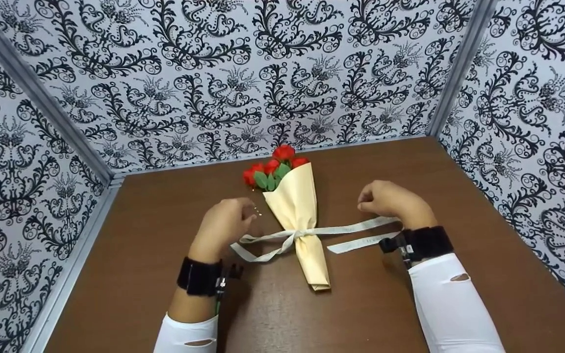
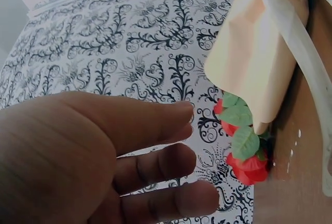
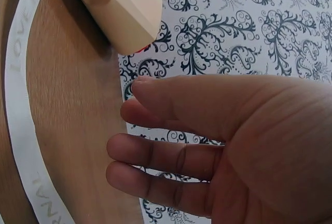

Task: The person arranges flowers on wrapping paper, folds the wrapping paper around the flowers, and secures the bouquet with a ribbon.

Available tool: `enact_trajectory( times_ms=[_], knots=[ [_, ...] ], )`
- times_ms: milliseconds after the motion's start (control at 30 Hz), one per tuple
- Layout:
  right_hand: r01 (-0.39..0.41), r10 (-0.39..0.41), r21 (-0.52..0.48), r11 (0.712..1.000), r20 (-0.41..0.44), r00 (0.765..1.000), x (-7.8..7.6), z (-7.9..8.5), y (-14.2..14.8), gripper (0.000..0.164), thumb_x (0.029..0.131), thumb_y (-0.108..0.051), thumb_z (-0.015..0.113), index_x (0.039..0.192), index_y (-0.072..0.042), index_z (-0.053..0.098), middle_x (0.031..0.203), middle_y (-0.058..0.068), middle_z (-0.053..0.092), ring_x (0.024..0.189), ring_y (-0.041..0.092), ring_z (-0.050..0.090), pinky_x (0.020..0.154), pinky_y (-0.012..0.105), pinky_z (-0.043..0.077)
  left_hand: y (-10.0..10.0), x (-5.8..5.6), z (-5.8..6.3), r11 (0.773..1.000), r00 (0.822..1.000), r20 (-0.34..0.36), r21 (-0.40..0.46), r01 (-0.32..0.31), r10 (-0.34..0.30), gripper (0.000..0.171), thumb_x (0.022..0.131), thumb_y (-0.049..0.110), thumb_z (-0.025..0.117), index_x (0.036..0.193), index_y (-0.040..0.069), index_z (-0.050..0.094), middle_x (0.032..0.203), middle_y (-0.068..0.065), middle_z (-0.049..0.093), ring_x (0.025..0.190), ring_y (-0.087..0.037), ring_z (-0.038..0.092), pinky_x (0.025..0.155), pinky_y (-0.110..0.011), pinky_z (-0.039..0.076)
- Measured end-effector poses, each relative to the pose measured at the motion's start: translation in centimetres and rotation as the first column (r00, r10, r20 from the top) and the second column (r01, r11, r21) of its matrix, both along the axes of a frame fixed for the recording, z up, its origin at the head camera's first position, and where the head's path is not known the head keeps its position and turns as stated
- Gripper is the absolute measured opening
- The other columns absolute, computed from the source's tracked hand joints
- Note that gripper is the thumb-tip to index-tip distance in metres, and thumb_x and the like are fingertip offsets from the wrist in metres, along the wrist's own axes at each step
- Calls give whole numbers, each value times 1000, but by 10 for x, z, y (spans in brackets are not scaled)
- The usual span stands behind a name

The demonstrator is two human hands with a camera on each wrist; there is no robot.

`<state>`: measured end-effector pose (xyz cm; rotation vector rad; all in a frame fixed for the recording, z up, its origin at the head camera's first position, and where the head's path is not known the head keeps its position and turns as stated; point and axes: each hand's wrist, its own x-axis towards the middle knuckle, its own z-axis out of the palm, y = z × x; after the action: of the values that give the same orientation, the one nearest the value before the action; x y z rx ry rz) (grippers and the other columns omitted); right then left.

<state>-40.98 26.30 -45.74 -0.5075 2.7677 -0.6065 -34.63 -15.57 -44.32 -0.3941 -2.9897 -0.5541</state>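
A bouquet of red roses with green leaves lies on the table in cream wrapping paper. A pale ribbon crosses its narrow part, with a knot at the front and a loop on the left. Faint lettering shows on the ribbon in the right wrist view. My left hand hovers left of the wrapping, fingers loosely bent and holding nothing. On the other side, my right hand is above the ribbon's right end, also with nothing in its relaxed fingers.
The brown table is bounded by panels with black scroll patterns at the back and both sides. Small white specks lie on the tabletop near the roses. Each wrist wears a black strap with a camera.
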Motion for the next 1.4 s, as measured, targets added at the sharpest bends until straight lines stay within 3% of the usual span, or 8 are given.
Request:
enact_trajectory(
  times_ms=[333, 967, 1200, 1400],
  knots=[
    [-32, 33, 25, 999, -28, 999, 1, 1, -1, 16, 98, -26, 70, 105, -16, 81, 106, 3, 78, 87, 18, 69, 80, 40, 58, 10, 5, 5, 999, 999, -22, -9, 41, -41, 19, 94, 22, 76, 112, 23, 80, 99, 6, 80, 97, -22, 76, 86, -47, 59],
    [-54, 56, 40, 998, -43, 998, 8, 5, -10, 15, 98, -27, 70, 104, -18, 81, 103, 1, 78, 86, 17, 68, 79, 39, 58, 19, 14, 8, 996, 998, 5, -62, 66, -66, 21, 94, 24, 77, 115, 24, 80, 89, 7, 75, 89, -19, 73, 82, -45, 59],
    [-96, 99, 34, 995, -91, 991, 7, 12, -19, 15, 98, -25, 70, 102, -16, 80, 100, 0, 78, 87, 17, 67, 79, 40, 57, 22, 15, 12, 995, 996, -36, -61, 78, -80, 13, 94, 24, 78, 107, 27, 79, 79, 12, 69, 81, -16, 70, 76, -44, 57],
    [-110, 112, 23, 994, -124, 986, 19, 11, -21, 14, 99, -24, 70, 103, -15, 80, 101, 0, 78, 91, 19, 69, 86, 45, 58, 25, 20, 7, 996, 994, -68, -14, 89, -90, 13, 93, 23, 77, 106, 25, 80, 87, 9, 74, 83, -15, 71, 79, -43, 58]
  ],
)
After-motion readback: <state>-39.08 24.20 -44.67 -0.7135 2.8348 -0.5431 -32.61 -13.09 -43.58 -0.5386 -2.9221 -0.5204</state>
